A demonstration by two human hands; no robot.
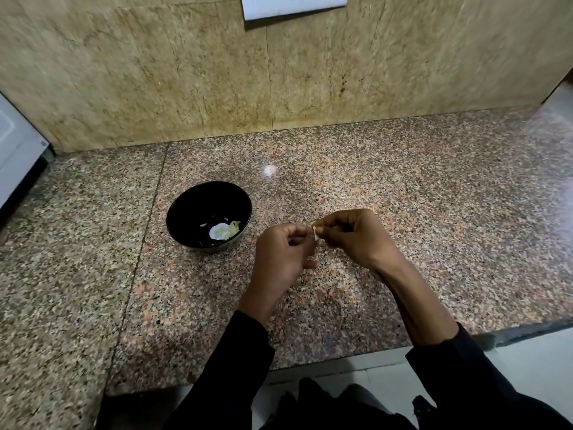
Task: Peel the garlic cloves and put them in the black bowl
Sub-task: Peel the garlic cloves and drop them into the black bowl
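Garlic clove (315, 231) pinched between both sets of fingers, held above the worktop (403, 187) just right of the black bowl (208, 216). Left hand (280, 252) curled round the clove's lower end, fingers (299, 232) bent in tight; right hand (356, 235) closed on the upper tip, apparently gripping a pale flap of skin. Long axis roughly upright, tilted slightly toward the right hand. Mostly hidden, so how much skin remains: cannot tell. Bowl to the left, nearer the left hand, so probably that hand's short carry once peeled. Inside the bowl, a few pale peeled pieces beside a bright reflection. Dark sleeves at both wrists; beyond, tan stone wall and a white switch plate (294, 4).
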